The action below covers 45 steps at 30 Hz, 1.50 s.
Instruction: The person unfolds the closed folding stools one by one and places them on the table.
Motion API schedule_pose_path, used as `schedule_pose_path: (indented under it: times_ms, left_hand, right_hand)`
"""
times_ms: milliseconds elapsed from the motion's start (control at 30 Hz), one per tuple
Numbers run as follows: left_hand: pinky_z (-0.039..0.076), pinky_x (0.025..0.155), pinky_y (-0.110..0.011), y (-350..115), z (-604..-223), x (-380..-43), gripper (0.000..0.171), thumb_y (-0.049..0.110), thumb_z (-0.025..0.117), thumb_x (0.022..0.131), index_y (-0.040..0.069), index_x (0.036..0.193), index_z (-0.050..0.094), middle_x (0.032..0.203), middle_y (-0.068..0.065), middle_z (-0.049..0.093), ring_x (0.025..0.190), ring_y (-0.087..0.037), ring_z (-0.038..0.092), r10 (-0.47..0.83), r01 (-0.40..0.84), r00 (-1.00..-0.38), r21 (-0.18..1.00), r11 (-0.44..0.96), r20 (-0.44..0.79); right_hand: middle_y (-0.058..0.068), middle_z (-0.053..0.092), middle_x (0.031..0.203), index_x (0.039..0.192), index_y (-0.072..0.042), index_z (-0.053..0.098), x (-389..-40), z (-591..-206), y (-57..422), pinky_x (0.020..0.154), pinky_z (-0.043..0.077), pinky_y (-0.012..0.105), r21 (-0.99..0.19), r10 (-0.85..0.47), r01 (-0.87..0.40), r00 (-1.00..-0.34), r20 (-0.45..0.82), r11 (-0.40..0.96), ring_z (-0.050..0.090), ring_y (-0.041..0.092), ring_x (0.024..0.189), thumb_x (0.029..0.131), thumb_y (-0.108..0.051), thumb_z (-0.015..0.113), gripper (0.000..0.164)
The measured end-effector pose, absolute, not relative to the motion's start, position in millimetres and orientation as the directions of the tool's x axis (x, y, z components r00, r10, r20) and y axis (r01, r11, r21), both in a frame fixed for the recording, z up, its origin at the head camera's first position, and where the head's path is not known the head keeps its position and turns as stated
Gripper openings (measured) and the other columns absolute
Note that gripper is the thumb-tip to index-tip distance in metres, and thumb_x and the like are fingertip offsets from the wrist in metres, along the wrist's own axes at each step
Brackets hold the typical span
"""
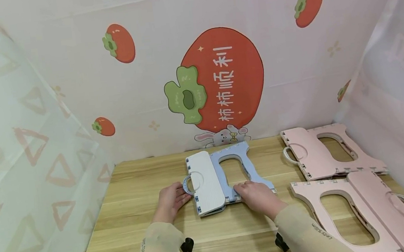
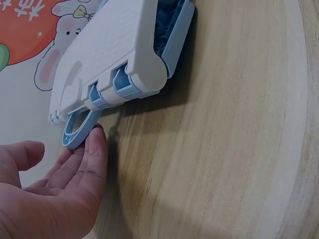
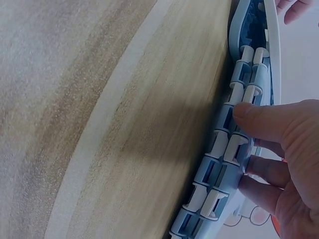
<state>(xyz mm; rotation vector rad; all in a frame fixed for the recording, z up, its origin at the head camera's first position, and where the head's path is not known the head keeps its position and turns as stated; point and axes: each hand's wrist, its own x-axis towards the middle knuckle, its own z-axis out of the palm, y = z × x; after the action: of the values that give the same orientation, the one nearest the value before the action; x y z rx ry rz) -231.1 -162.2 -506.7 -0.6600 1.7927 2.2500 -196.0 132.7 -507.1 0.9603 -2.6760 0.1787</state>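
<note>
A folding stool [image 1: 206, 183] lies folded flat on the table, its white seat panel to the left and its blue leg frame [image 1: 219, 172] to the right. My left hand [image 1: 173, 200] is at the seat's left edge, fingertips right at the blue carry handle [image 2: 79, 130]. Its fingers are extended under the handle, with the thumb held apart. My right hand [image 1: 258, 197] grips the near edge of the leg frame. In the right wrist view, the right thumb [image 3: 259, 119] presses the row of hinges [image 3: 219, 154] while the fingers lie over the frame's upper face.
Two pink folding stools lie at the right of the wooden table [image 1: 137, 216]: one folded stool [image 1: 310, 153] at the back, another [image 1: 381, 205] nearer me. Behind the table hangs a curtain [image 1: 153, 90] printed with persimmons, and curtains also close both sides.
</note>
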Motion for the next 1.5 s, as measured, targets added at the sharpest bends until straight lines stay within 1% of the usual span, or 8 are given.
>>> schedule_pose_path:
  times_ms: [133, 233, 333, 567, 900, 1033, 1267, 1500]
  left_hand:
    - [0.062, 0.089, -0.042, -163.2, -506.7, -230.6, 0.037, 0.012, 0.055, 0.103, -0.015, 0.129, 0.055, 0.109, -0.026, 0.072, 0.084, -0.024, 0.073, -0.147, -0.419, -0.877, 0.879, -0.228, -0.457]
    - [0.063, 0.084, -0.039, -163.7, -507.4, -230.0, 0.035, 0.011, 0.059, 0.102, -0.015, 0.126, 0.058, 0.095, -0.021, 0.074, 0.077, -0.022, 0.073, -0.159, -0.43, -0.871, 0.878, -0.21, -0.464]
    - [0.064, 0.081, -0.038, -164.4, -509.3, -229.5, 0.036, 0.012, 0.061, 0.102, -0.015, 0.126, 0.058, 0.089, -0.018, 0.074, 0.073, -0.02, 0.073, -0.163, -0.441, -0.867, 0.877, -0.193, -0.471]
    - [0.064, 0.074, -0.034, -166.9, -513.4, -227.5, 0.036, 0.014, 0.061, 0.102, -0.015, 0.124, 0.06, 0.086, -0.017, 0.073, 0.069, -0.018, 0.072, -0.166, -0.446, -0.869, 0.883, -0.146, -0.466]
    - [0.064, 0.072, -0.033, -166.9, -512.9, -224.7, 0.035, 0.016, 0.061, 0.102, -0.014, 0.121, 0.062, 0.083, -0.016, 0.073, 0.066, -0.017, 0.072, -0.159, -0.441, -0.876, 0.89, -0.119, -0.455]
    - [0.064, 0.07, -0.031, -167.6, -513.0, -224.4, 0.035, 0.017, 0.062, 0.102, -0.013, 0.121, 0.062, 0.08, -0.013, 0.073, 0.064, -0.015, 0.07, -0.158, -0.44, -0.875, 0.888, -0.133, -0.458]
    - [0.063, 0.071, -0.032, -168.4, -514.4, -223.8, 0.034, 0.019, 0.063, 0.103, -0.01, 0.12, 0.065, 0.083, -0.014, 0.075, 0.068, -0.016, 0.072, -0.16, -0.438, -0.871, 0.882, -0.175, -0.465]
    - [0.062, 0.074, -0.033, -173.7, -514.4, -223.1, 0.037, 0.019, 0.063, 0.103, -0.01, 0.126, 0.062, 0.091, -0.017, 0.075, 0.074, -0.02, 0.071, -0.078, -0.435, -0.881, 0.865, -0.252, -0.466]
  right_hand:
    - [0.005, 0.077, 0.098, 0.103, -0.008, 0.068, -194.4, -503.9, 131.8, 0.064, 0.061, 0.038, -0.027, -0.602, -0.636, -0.742, 0.296, 0.771, 0.072, 0.023, 0.085, 0.089, -0.005, 0.076, 0.017]
    - [0.005, 0.076, 0.099, 0.106, -0.008, 0.069, -193.1, -502.1, 131.3, 0.066, 0.061, 0.038, -0.033, -0.606, -0.637, -0.746, 0.276, 0.77, 0.072, 0.024, 0.087, 0.088, -0.005, 0.077, 0.019]
    - [0.006, 0.076, 0.1, 0.108, -0.007, 0.069, -191.9, -501.2, 130.9, 0.067, 0.061, 0.038, -0.028, -0.614, -0.642, -0.745, 0.26, 0.766, 0.072, 0.024, 0.087, 0.088, -0.006, 0.079, 0.022]
    - [0.005, 0.076, 0.096, 0.108, -0.007, 0.07, -190.4, -501.1, 132.1, 0.064, 0.061, 0.037, -0.004, -0.638, -0.663, -0.723, 0.266, 0.749, 0.071, 0.023, 0.083, 0.087, -0.006, 0.079, 0.023]
    - [0.007, 0.076, 0.101, 0.113, -0.006, 0.07, -188.8, -498.3, 133.5, 0.067, 0.061, 0.038, 0.011, -0.647, -0.663, -0.726, 0.234, 0.748, 0.072, 0.024, 0.086, 0.088, -0.008, 0.078, 0.026]
    - [0.007, 0.076, 0.1, 0.113, -0.006, 0.07, -188.2, -496.3, 133.8, 0.066, 0.061, 0.037, 0.014, -0.651, -0.666, -0.724, 0.227, 0.746, 0.071, 0.023, 0.085, 0.088, -0.007, 0.078, 0.026]
    - [0.007, 0.076, 0.097, 0.111, -0.006, 0.069, -187.8, -492.0, 133.3, 0.065, 0.06, 0.039, -0.012, -0.656, -0.673, -0.725, 0.21, 0.74, 0.072, 0.025, 0.082, 0.091, -0.004, 0.073, 0.02]
    - [0.007, 0.076, 0.095, 0.11, -0.006, 0.069, -187.3, -487.5, 134.4, 0.06, 0.059, 0.039, -0.022, -0.655, -0.674, -0.725, 0.212, 0.739, 0.071, 0.024, 0.078, 0.091, -0.005, 0.074, 0.02]
